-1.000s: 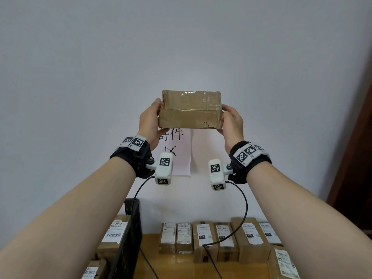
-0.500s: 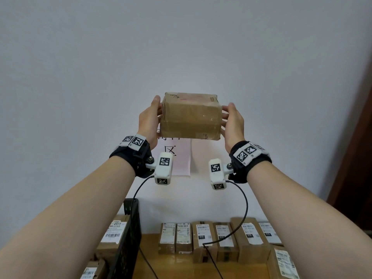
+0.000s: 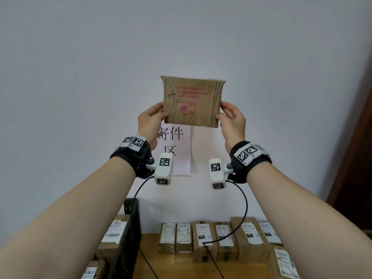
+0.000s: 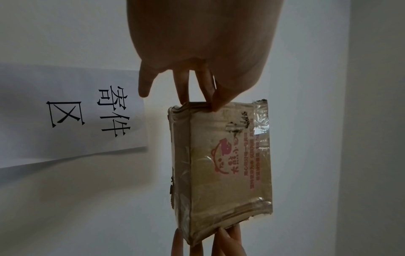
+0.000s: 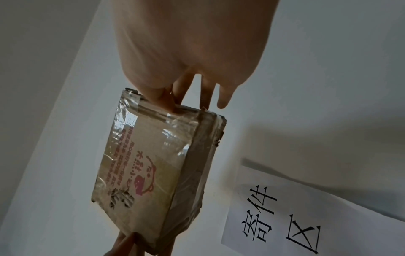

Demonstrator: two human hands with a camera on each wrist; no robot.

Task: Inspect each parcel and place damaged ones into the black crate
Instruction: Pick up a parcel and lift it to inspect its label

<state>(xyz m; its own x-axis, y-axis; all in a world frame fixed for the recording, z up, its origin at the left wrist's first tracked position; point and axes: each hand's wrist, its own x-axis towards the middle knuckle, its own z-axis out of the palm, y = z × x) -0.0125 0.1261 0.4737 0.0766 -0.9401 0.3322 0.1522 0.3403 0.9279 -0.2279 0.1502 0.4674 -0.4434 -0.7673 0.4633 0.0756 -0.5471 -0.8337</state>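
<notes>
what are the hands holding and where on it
A taped cardboard parcel, raised before the wall: left hand pinches its lower left edge, right hand its lower right edge.

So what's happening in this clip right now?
A person holds a taped cardboard parcel up before the wall, left hand and right hand pinching its opposite sides, red-printed face toward the head camera. It is mid-inspection. The black crate stands below at left, beside a row of labelled parcels on the table.
</notes>
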